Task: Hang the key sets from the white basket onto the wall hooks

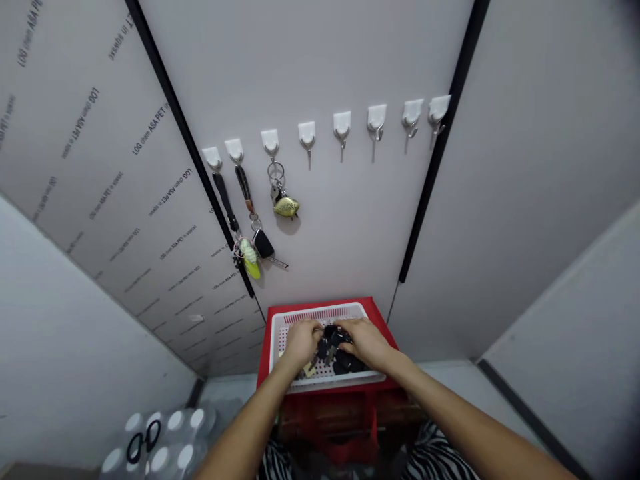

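Note:
A white plastic basket [275,347] with a perforated bottom holds several dark keys and key fobs. My left hand [302,341] reaches in from the left, its fingers closed on a bunch of keys [327,343] near the middle. From the right, my right hand [369,341] curls its fingers over the same bunch. Just below the right hand lie more black key fobs [347,363] on the basket floor. A small yellowish piece [310,369] shows beside the left wrist. My fingers partly cover the keys, so their exact number is hidden.
Several white hooks [342,123] line the cabinet door ahead. Three at the left carry a black strap [226,202] with a yellow-green tag, a car key [264,245], and keys with a gold charm [287,207]. The basket sits on a red surface [263,363]. Capped bottles [160,459] and black scissor handles [144,441] are lower left.

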The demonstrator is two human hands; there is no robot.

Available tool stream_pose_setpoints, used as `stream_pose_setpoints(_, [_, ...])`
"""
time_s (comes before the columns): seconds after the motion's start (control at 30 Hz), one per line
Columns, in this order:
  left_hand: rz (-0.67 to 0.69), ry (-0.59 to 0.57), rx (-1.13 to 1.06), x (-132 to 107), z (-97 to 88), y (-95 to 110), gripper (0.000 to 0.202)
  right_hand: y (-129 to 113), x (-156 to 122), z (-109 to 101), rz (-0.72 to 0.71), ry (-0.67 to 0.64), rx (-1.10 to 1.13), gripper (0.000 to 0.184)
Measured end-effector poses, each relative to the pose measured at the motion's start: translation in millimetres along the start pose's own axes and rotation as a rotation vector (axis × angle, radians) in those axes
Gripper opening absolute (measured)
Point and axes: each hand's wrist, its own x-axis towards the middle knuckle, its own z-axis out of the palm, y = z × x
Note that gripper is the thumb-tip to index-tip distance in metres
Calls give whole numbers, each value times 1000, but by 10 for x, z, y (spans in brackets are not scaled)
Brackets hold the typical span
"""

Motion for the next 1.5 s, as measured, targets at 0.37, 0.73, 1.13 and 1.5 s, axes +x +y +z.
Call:
stream_pose_setpoints(0.37, [-49,68,-87,-170,-324,-239,21,-52,148,-93,121,-45,659,18])
stream_pose_setpoints(0.73, [76,60,-823,-124,-255,151,21,-356,315,-455,87,116,981,14])
stream_pose_setpoints(1.13, [132,281,-1290,341,-1369,644,29,-793,840,-1636,-94,571,1091,24])
stream_pose_setpoints(1.5, [76,428,-1058,786,-1944,957,20,-719,1340,-2174,0,879,879,35])
